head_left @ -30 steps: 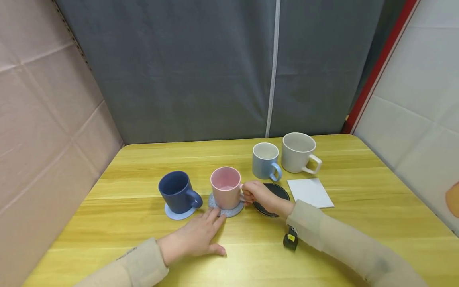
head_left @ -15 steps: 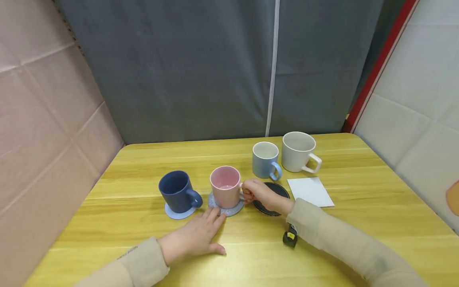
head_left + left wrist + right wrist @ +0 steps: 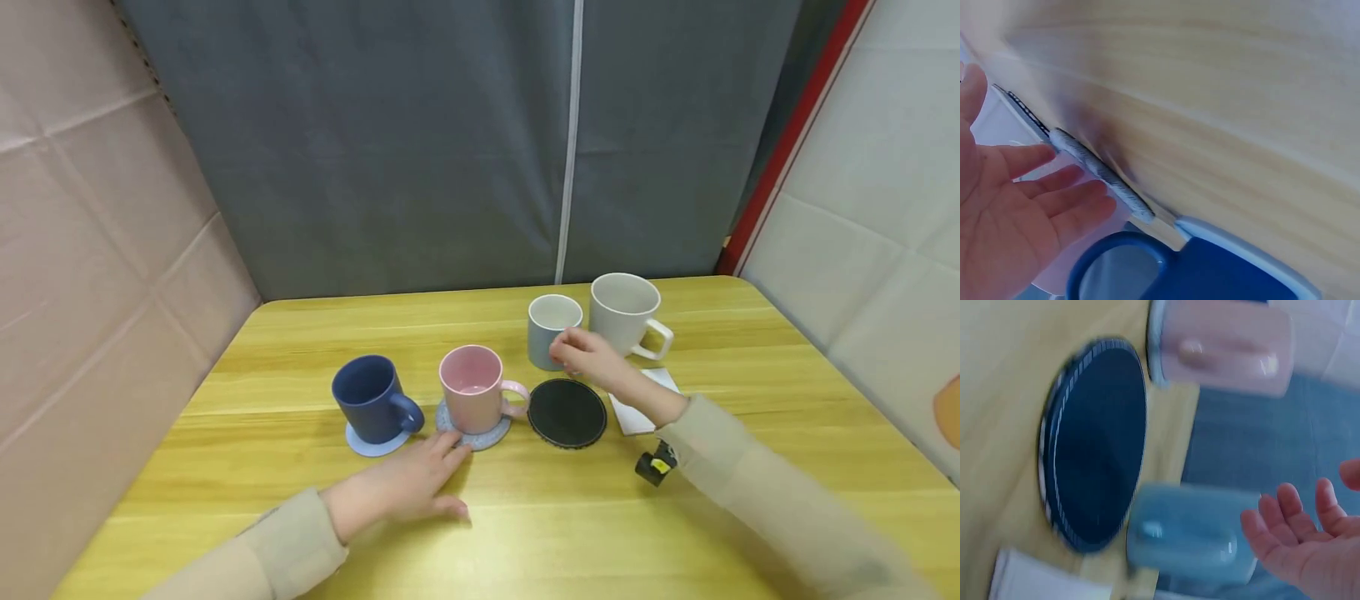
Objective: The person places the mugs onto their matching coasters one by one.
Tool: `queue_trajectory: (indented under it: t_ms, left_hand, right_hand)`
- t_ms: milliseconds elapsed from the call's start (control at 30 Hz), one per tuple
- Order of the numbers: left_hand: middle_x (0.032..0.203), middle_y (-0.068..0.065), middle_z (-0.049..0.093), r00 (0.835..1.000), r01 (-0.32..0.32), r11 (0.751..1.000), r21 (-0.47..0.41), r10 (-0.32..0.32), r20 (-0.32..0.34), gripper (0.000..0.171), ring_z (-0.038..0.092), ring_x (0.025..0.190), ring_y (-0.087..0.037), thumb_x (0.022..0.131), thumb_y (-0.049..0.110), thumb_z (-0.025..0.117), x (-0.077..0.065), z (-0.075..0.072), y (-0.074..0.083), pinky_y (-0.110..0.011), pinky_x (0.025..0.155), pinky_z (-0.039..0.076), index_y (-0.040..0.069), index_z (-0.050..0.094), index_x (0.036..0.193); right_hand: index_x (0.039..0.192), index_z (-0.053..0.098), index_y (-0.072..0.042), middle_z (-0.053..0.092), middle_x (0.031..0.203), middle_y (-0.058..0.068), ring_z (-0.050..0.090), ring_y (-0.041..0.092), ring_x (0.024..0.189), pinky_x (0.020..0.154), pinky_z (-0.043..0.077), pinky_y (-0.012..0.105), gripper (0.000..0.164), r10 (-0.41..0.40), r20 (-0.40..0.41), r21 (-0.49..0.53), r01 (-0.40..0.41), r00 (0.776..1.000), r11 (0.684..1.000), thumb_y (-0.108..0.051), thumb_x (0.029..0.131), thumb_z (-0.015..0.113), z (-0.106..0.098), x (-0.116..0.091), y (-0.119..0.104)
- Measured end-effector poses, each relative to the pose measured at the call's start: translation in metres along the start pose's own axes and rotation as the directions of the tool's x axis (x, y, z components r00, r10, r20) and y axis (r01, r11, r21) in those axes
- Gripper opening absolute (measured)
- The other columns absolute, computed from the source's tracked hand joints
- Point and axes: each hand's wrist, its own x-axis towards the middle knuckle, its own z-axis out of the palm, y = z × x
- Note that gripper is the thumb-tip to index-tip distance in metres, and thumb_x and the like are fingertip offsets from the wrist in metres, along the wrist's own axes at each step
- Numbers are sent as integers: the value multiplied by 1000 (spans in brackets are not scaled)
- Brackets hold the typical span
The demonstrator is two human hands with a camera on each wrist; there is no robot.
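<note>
While the left hand (image 3: 405, 483), fingers apart, lies at the grey coaster (image 3: 491, 439), two look done: navy mug (image 3: 366, 408) on pale-blue coaster (image 3: 367, 450), pink mug (image 3: 472, 408) on grey. Black coaster (image 3: 567, 413), white square pad (image 3: 632, 421) lack mugs. Right hand (image 3: 596, 362), fingers loosely parted, holds nothing beside light-blue mug (image 3: 542, 340); white mug (image 3: 618, 321) beyond.

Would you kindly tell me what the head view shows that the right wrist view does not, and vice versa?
Only head: the left hand, the round light blue coaster under the dark blue mug, and the small black yellow-marked device at the right wrist.
Only right wrist: the palm side of the right hand.
Both: that hand, the glossy pink mug, the light blue mug, the flat round black coaster and part of the flat white pad.
</note>
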Motion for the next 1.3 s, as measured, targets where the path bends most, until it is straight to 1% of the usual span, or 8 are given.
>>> queue_trajectory:
  t_ms: [100,233,500,633,867,1067,1200,1300]
  left_hand:
    - [140,-18,35,999,-44,999,22,44,-21,77,38,127,-31,84,57,50,1,-2,3,-43,104,34,3,37,138]
    - [141,-16,34,993,-105,993,53,108,-52,76,36,129,-29,85,57,47,7,-3,9,-42,105,33,4,36,139]
    - [142,-15,34,974,-195,972,132,208,-92,74,34,131,-27,86,59,44,37,1,32,-41,104,34,7,36,138]
    - [145,-14,30,981,-168,974,150,180,-71,79,32,133,-27,86,62,40,56,1,48,-42,104,33,5,34,139]
    - [147,-13,28,998,-49,988,147,53,-23,83,30,134,-29,84,66,39,84,-1,64,-45,104,33,8,31,142]
    - [146,-13,31,1000,2,993,122,-4,19,83,33,132,-27,83,67,40,90,-1,64,-44,104,33,8,34,141]
    - [145,-12,32,1000,-7,990,138,5,16,82,35,131,-26,83,68,39,90,-1,63,-43,104,33,9,36,140]
    - [144,-12,34,1000,-18,986,165,16,14,82,35,131,-25,82,68,39,91,-1,63,-44,104,33,10,36,140]
  right_hand:
    - [100,51,5,54,92,10,50,13,85,82,44,33,24,-12,-85,-33,9,996,999,-18,94,47,-19,-6,0]
    - [104,49,7,52,95,11,49,12,87,82,43,29,26,10,-137,-59,-18,991,998,-17,94,46,-34,-10,5]
    - [121,42,10,49,119,25,47,35,111,94,40,42,39,85,-139,-95,-99,987,991,-17,93,48,-33,-8,27]
    - [124,39,11,47,121,27,46,35,112,95,40,43,44,124,-142,-67,-135,982,989,-18,93,48,-28,-1,39]
    - [118,45,11,52,112,18,50,27,102,88,43,37,41,191,-141,63,-184,971,981,-23,93,48,-20,10,46]
    - [97,51,9,53,93,10,50,14,82,81,47,35,32,224,-109,138,-208,969,968,-23,94,45,-16,20,51]
    - [78,45,2,47,76,8,47,15,71,72,48,32,24,189,-70,211,-170,980,963,-16,92,36,-9,25,56]
    - [71,37,-4,40,69,5,43,16,66,66,45,29,23,162,-69,252,-140,984,958,-13,91,31,-4,25,57]
